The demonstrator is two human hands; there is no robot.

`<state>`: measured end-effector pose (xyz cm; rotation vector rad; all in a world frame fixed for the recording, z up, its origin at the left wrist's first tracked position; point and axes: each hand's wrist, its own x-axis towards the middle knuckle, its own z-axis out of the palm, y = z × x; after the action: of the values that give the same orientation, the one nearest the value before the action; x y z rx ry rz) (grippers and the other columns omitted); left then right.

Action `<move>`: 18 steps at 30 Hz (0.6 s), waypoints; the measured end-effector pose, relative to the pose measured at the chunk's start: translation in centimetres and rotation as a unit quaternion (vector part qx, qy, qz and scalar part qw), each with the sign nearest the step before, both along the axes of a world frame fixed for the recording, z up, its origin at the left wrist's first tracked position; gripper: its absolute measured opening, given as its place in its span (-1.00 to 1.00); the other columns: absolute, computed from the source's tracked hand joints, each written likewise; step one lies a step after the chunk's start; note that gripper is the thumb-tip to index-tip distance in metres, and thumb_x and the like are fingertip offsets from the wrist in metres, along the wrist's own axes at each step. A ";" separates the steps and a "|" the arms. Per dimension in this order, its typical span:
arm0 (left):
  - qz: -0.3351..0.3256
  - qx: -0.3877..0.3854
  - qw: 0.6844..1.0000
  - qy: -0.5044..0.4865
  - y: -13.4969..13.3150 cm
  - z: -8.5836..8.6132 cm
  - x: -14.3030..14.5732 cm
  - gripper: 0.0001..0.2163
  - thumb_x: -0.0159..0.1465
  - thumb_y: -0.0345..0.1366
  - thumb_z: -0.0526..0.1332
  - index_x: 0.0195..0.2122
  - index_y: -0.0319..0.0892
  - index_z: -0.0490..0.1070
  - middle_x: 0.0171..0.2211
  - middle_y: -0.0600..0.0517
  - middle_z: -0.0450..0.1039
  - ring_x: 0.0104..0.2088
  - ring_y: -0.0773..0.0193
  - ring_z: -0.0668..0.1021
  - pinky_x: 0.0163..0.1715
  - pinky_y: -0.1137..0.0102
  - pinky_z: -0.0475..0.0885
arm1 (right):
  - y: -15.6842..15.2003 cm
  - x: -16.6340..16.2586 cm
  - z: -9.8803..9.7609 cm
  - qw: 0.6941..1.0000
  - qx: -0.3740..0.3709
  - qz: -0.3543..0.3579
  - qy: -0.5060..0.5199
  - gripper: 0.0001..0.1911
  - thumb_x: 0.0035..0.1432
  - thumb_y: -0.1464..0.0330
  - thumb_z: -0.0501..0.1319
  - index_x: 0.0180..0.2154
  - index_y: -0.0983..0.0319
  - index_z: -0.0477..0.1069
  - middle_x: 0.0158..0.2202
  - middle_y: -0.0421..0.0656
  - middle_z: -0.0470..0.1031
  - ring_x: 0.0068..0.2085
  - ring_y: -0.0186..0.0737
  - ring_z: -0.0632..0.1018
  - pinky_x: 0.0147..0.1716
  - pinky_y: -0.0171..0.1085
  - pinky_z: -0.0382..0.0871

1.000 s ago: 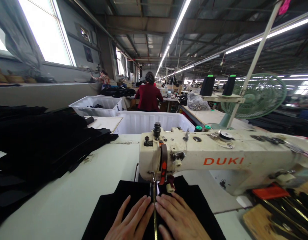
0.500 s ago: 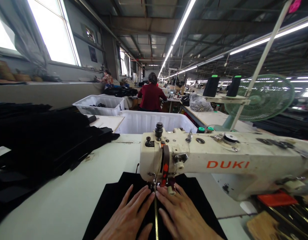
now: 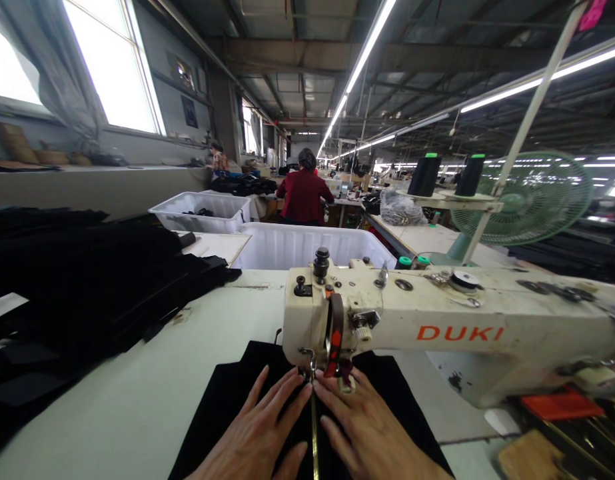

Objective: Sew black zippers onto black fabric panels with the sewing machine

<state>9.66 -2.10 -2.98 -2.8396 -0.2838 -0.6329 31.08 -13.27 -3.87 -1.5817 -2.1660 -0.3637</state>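
Black fabric [image 3: 218, 407] lies flat on the sewing table beneath the head of a cream sewing machine [image 3: 387, 320] marked DUKI. Down the middle of the cloth runs a narrow gold strip [image 3: 315, 437], perhaps a zipper, leading up to the presser foot. My left hand [image 3: 264, 423] rests flat on the fabric left of the strip, fingers spread. On the other side, my right hand [image 3: 364, 420] lies flat too, its fingertips close to the foot and partly behind the machine's parts. Neither hand grips anything; the needle itself is hard to make out.
Stacked black fabric pieces [image 3: 87, 300] cover the left of the table. Behind the machine stand white plastic bins [image 3: 312, 243]. Thread cones [image 3: 423, 177] and a green fan [image 3: 524, 197] are at right. A person in dark red [image 3: 306, 193] sits ahead, facing away.
The camera view has shifted slightly, so the scene sits a little further right. Both hands keep nearly the same place on the fabric; any feed of the cloth is too small to tell.
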 end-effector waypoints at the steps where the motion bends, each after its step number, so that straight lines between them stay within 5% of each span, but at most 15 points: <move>1: 0.000 -0.011 1.000 -0.002 0.2 0.0 0.1 -0.47 0.32 -0.27 0.20 0.31 -0.19 0.19 0.26 -0.12 0.30 0.26 -0.01 0.34 0.19 -0.01 0.30 | 0.1 0.0 0.0 1.000 -0.010 -0.004 0.006 -0.60 0.47 0.29 0.04 0.26 0.21 0.23 0.16 -0.12 0.44 0.15 -0.15 0.47 0.25 -0.02 0.24; 8: 0.020 -0.071 0.994 0.080 -2.1 -0.2 -1.2 -0.46 0.46 -0.12 0.06 0.39 -0.19 -0.02 0.35 -0.18 0.11 0.33 -0.05 0.20 0.19 -0.13 0.23 | -0.9 -1.3 1.5 0.994 -0.092 -0.026 0.048 -0.59 0.38 0.38 0.14 0.23 0.23 0.29 0.24 -0.06 0.34 0.25 -0.04 0.33 0.31 0.11 0.04; 13: -0.040 0.012 0.999 0.008 -7.7 -2.3 -4.4 -0.41 0.43 -0.39 0.03 0.42 -0.28 -0.18 0.28 -0.16 0.25 0.28 0.06 0.31 0.28 0.10 0.15 | -6.4 -4.1 2.0 0.975 -0.136 -0.069 0.163 -0.52 0.35 0.32 0.21 0.24 0.28 0.28 0.26 -0.02 0.30 0.28 -0.04 0.27 0.30 0.01 0.12; 18: -0.019 -0.113 0.992 -0.052 -9.4 -1.1 -6.3 -0.51 0.49 -0.31 -0.04 0.42 -0.05 -0.10 0.26 0.04 0.32 0.23 0.20 0.38 0.20 0.30 0.33 | -10.2 -6.0 1.0 0.965 -0.169 -0.018 0.199 -0.29 0.23 0.16 0.36 0.30 0.20 0.19 0.30 -0.11 0.24 0.32 -0.09 0.20 0.37 -0.01 -0.15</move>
<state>3.36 -11.53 -4.05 -3.0386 -0.3408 -0.8060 25.06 -23.51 -2.84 -1.6946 -1.9539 0.3101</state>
